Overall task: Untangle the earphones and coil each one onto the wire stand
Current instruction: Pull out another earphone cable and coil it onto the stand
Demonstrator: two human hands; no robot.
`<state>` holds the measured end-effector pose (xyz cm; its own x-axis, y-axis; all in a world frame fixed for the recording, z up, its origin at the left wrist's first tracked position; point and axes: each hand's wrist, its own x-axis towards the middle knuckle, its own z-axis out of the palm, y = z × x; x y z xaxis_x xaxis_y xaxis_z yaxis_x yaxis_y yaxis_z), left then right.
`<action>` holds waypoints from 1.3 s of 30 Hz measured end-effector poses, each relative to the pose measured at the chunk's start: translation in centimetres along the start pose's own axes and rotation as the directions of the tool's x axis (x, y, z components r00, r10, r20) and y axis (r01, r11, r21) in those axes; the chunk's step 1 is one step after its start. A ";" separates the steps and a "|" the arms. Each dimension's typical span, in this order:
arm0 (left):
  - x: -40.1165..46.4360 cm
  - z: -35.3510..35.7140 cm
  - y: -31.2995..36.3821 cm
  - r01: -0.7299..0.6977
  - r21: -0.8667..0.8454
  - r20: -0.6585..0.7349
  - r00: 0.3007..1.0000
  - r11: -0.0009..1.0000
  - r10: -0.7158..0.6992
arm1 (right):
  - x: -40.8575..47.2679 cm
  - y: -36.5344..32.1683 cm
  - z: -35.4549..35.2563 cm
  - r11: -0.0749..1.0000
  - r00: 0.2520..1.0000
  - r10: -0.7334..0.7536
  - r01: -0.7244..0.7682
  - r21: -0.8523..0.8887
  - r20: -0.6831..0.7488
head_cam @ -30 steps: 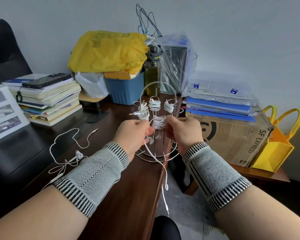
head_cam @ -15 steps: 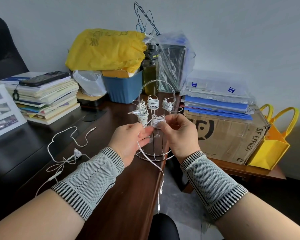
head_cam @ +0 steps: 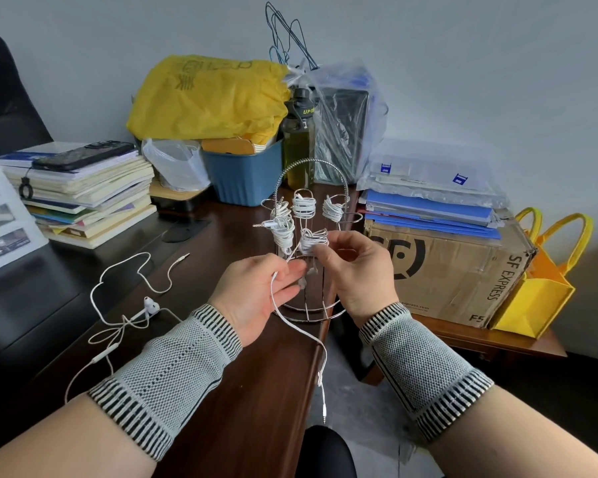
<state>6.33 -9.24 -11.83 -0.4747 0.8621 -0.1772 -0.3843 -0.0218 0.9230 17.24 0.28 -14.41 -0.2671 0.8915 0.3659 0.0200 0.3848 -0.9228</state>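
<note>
Loose earphones [head_cam: 125,305]: one white set is left spread on the table [head_cam: 249,391], left of the hands, well apart from the wire stand; it is judged not yet coiled.
Left hand [head_cam: 256,298]: the fingers are partly curled and the free cable [head_cam: 290,322] of the set in work is held between thumb and fingers; the tail is draped past the wrist and hangs over the table edge toward the floor.
Wire stand [head_cam: 311,305]: it stands upright at the table edge, between and just beyond the two hands; four finished coils are seen on its upper hooks.
Current coil [head_cam: 313,241]: a fifth bundle is wound on a lower hook, touched by the right fingertips.
Right hand [head_cam: 356,270]: the fingers are curled and the coil is pinched at its side, thumb toward the left hand.
Change just seen: the cable is now led up from the left hand to the coil as a slack strand, and less tail is judged to hang free, so another turn appears to be taken up.
Difference from the earlier frame: a second ago both hands were closed tight against the hook with knuckles up; now they are drawn slightly apart and lowered, and the coil is left more exposed.
Meaning for the task: this set is close to finished; the loose set remains.
</note>
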 end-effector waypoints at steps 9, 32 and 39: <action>0.0 -0.2 -1.6 -0.050 0.064 -0.121 0.991 0.997 0.058 | -0.4 -0.3 0.2 0.999 0.999 -0.046 0.046 0.028 0.019; 0.0 -0.9 -1.3 -0.310 0.758 0.181 0.945 0.574 0.271 | -1.7 2.0 0.4 0.747 0.844 -0.506 0.531 -0.399 0.178; 0.2 -2.4 -0.3 -0.192 0.663 0.080 0.979 0.724 0.186 | -1.7 2.1 -0.2 0.889 0.917 -0.395 0.398 -0.226 0.061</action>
<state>4.45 -10.29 -12.98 -0.4734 0.8805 0.0257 0.3375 0.1544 0.9286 17.90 -0.42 -16.99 -0.3116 0.6504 0.6927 0.1289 0.7512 -0.6474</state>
